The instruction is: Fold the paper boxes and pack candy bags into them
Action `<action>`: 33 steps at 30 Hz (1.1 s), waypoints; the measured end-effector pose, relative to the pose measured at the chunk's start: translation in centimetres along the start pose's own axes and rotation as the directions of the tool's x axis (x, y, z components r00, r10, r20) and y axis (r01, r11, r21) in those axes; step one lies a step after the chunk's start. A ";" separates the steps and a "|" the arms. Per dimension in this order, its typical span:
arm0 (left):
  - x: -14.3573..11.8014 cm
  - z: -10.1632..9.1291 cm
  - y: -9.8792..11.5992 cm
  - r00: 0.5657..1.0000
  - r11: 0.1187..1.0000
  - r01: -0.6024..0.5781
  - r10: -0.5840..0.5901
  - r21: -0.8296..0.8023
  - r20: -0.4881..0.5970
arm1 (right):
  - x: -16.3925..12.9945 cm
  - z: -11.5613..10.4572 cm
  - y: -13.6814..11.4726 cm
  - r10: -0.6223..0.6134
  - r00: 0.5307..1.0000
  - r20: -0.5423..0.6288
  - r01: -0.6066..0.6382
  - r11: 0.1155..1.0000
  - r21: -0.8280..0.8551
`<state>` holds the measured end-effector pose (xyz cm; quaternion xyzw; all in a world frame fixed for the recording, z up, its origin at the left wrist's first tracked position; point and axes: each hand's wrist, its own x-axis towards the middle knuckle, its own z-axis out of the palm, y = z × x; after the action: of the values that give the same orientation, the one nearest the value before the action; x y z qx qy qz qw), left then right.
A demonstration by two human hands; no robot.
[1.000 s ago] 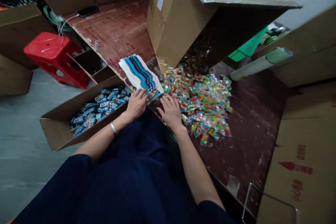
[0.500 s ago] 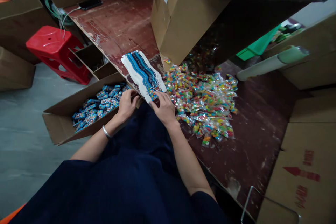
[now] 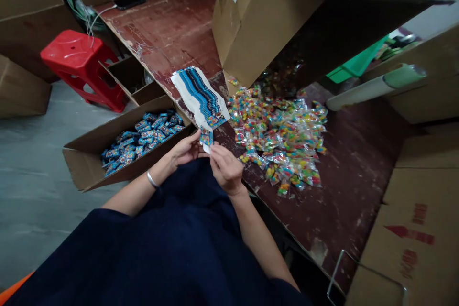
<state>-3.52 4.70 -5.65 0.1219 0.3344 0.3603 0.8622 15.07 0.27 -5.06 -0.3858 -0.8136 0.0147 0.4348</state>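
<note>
Dark red desk [image 3: 344, 186] carries tipped carton [image 3: 272, 24], spilling candy packets [image 3: 279, 138]. Open box [image 3: 107, 162] of blue packets at desk's left edge. Fanned card stack [image 3: 199, 95] near edge. Left hand [image 3: 184, 150], right hand [image 3: 225, 168]: each grip pinching small blue card [image 3: 206, 137] just below stack.

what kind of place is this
Probably a small packing workshop or stockroom: a heap of clear candy packets on a worn brown table, a brown cardboard box of blue packets, and stacked cartons.
</note>
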 end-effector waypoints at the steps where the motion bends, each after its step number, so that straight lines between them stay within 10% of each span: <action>1: 0.0 0.2 -0.1 0.999 1.000 0.012 -0.012 -0.001 0.041 | -0.4 -0.6 -0.8 -0.027 1.000 0.013 0.027 1.000 0.014; 5: -0.9 0.8 -0.5 0.984 0.994 -0.044 0.025 0.100 0.179 | -0.7 -2.9 -2.9 0.115 0.987 0.110 -0.127 0.986 0.111; 9: -2.6 1.7 -0.5 0.963 0.965 -0.093 0.025 0.247 0.268 | 0.7 -5.0 -2.7 0.446 0.852 0.274 -0.495 0.856 0.148; 15: -4.3 2.8 -1.2 0.950 0.882 -0.090 -0.063 0.463 0.305 | 1.9 -6.4 -1.4 0.510 0.745 0.429 -0.645 0.713 0.273; 21: -3.3 3.5 -3.3 0.980 0.882 -0.201 0.178 0.427 0.093 | 0.4 -5.4 -2.2 0.722 0.674 0.154 -0.710 0.576 0.406; 28: -2.6 4.5 -5.9 0.838 0.733 -0.438 0.543 0.521 -0.059 | -1.7 -2.6 -3.7 0.843 0.519 0.143 -0.761 0.378 0.528; 33: -3.3 5.0 -6.2 0.760 0.661 -0.480 0.642 0.576 -0.103 | -1.9 -1.9 -3.5 0.826 0.560 0.061 -0.712 0.443 0.544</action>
<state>1.44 -1.92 -3.09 0.3911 0.4887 0.5216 0.5797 14.93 -3.97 -3.95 -0.5828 -0.4588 0.3851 0.5491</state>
